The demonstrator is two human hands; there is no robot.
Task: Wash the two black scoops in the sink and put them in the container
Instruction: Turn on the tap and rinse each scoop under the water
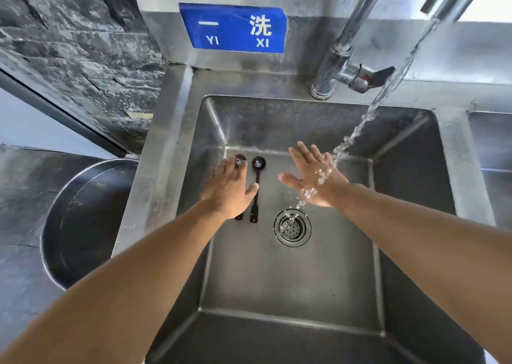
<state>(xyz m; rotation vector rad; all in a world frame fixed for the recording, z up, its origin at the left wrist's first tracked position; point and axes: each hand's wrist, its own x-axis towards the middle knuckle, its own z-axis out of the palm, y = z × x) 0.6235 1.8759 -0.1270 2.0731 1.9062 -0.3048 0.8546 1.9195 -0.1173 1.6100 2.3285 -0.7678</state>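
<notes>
Fingers (235,166) of the left hand (231,190) lay straight and relaxed over one of two black plastic scoops (257,189), grasping nothing. Both scoops lay side by side on the steel sink (291,280) floor, handles pointing toward the person. The right hand (313,175), spread empty under running water (388,86), sat farther off.

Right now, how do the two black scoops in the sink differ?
The left scoop is mostly covered by the left hand, with only its bowl and handle tip showing; the right scoop lies almost fully in view, only the thumb crossing its handle. Both are black, lie side by side on the sink floor, bowls pointing away, outside the water stream.
</notes>
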